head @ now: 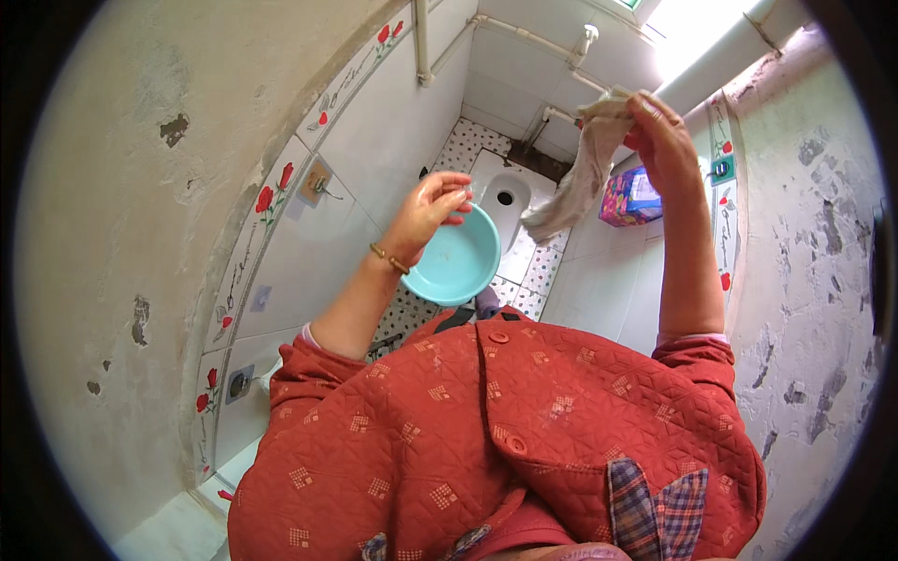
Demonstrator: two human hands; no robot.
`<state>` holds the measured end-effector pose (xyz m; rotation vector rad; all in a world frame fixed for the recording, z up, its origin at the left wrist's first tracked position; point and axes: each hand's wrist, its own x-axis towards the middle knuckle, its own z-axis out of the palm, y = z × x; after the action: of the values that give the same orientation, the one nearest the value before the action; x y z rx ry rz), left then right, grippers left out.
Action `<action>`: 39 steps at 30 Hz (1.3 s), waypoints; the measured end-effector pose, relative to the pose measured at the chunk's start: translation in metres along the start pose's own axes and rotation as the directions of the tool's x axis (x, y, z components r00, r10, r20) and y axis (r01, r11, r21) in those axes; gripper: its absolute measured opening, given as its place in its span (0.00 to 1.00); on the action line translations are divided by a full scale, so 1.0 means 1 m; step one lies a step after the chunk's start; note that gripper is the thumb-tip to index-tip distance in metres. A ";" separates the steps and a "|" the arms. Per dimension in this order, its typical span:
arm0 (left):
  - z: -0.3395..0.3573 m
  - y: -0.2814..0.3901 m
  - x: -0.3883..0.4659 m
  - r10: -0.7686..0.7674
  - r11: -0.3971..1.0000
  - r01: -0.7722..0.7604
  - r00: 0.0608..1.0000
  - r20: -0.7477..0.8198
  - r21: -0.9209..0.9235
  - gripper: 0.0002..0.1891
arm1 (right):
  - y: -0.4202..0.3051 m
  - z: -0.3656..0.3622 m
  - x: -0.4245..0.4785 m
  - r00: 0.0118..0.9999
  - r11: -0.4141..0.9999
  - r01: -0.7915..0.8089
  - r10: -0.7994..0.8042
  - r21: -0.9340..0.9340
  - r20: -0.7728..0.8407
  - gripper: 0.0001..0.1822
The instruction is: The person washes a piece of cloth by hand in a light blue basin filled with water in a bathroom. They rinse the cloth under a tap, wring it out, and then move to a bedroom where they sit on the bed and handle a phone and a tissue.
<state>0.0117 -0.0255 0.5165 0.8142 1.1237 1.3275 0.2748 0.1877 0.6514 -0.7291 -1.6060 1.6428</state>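
My right hand (pixel 659 140) is raised at the upper right, its fingers closed on one end of a damp-looking grey-beige cloth (pixel 586 172). The cloth hangs down and to the left from the fingers; whether it is a sock or a rag I cannot tell. My left hand (pixel 438 207), with a bracelet (pixel 389 259) at the wrist, is above the left rim of a light-blue plastic basin (pixel 456 263). Its fingers are loosely curled and look wet, and nothing shows in them. The basin's bottom shows, and whether it holds water is unclear.
Beyond the basin, a white squat toilet (pixel 506 200) is set in the spotted tile floor. Pale pipes (pixel 523 34) run along the tiled back wall. A colourful package (pixel 631 198) is at the right wall. A hook (pixel 319 184) sticks out from the left wall.
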 end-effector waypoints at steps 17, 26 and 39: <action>0.131 0.145 0.101 0.428 0.899 -0.410 0.747 0.508 -0.154 0.18 | -0.094 0.011 -0.006 0.976 0.957 0.142 -0.093 -0.252 0.199 0.20; 0.132 0.200 0.059 0.341 0.922 -0.282 0.916 0.209 -0.266 0.04 | -0.077 0.005 -0.028 0.948 0.962 0.107 -0.023 -0.250 0.317 0.23; 0.105 0.175 0.024 0.618 0.766 -0.642 0.725 0.304 -0.026 0.22 | -0.101 0.095 -0.034 0.943 0.975 0.220 -0.202 -0.042 0.264 0.17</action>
<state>0.0534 0.0344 0.7087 1.5012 0.6703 1.6443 0.2291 0.1012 0.7549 -0.3701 -1.8639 1.5790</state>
